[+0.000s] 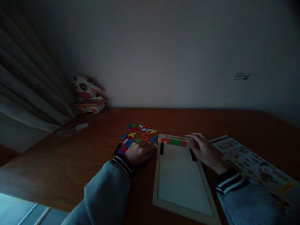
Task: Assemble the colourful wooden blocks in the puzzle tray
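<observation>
A pale wooden puzzle tray [156,187] lies on the table in front of me. Along its far end sit red and green pieces, among them a green piece [175,142]. One black piece [162,148] rests at its left side, another black piece [193,155] at its right. My left hand [140,152] lies flat over the near part of the loose coloured pieces [144,137], left of the tray, fingers stretched toward its rim; what is under the palm is hidden. My right hand [203,150] rests at the tray's far right corner, its fingers apart and touching the rim near a red piece.
A printed sheet with coloured figures [248,159] lies right of the tray, partly under my right sleeve. A cow-shaped toy [87,95] stands at the far left by the curtain [28,84]. A small white object [82,126] lies on the wooden table [77,162].
</observation>
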`<state>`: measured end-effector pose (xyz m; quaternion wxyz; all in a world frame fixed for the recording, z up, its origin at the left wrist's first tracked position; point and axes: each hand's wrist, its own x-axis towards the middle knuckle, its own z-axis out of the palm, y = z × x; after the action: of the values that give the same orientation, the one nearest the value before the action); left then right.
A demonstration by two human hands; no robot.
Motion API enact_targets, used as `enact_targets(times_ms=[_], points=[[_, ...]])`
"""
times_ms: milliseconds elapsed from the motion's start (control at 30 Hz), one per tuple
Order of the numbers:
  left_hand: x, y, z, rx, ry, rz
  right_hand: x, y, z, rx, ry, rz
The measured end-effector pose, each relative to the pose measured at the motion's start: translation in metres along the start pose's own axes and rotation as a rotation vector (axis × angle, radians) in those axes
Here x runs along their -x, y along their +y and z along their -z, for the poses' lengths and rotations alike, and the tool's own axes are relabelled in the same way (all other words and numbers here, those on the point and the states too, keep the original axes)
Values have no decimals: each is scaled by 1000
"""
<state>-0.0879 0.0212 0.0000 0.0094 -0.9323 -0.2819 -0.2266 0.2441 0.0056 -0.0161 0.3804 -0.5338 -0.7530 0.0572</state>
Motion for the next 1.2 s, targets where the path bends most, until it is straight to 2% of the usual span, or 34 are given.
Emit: enact_targets(times_ms=[167,267,433,567,867,1000,1067,1133,1200], points=[[-3,2,3,7,129,14,-2,-5,2,-16,26,1],[-5,7,7,12,208,-36,-2,-19,3,-88,2,6],[-8,23,11,121,315,-193,4,-66,0,-368,-235,-122],[-11,36,12,180,369,-218,8,-88,-10,-672,-372,-202],[-10,36,2,162,380,-232,11,-96,-33,-1037,-246,-422],[-11,36,3,88,395,-182,5,-89,-20,-921,-134,-398],[-13,36,4,49,392,-141,0,-75,-8,-712,-44,-370],[-13,37,5,42,363,-116,-3,-58,2,-481,105,-297],[-14,37,5,50,329,-113,-3,-42,9,-272,161,-246]])
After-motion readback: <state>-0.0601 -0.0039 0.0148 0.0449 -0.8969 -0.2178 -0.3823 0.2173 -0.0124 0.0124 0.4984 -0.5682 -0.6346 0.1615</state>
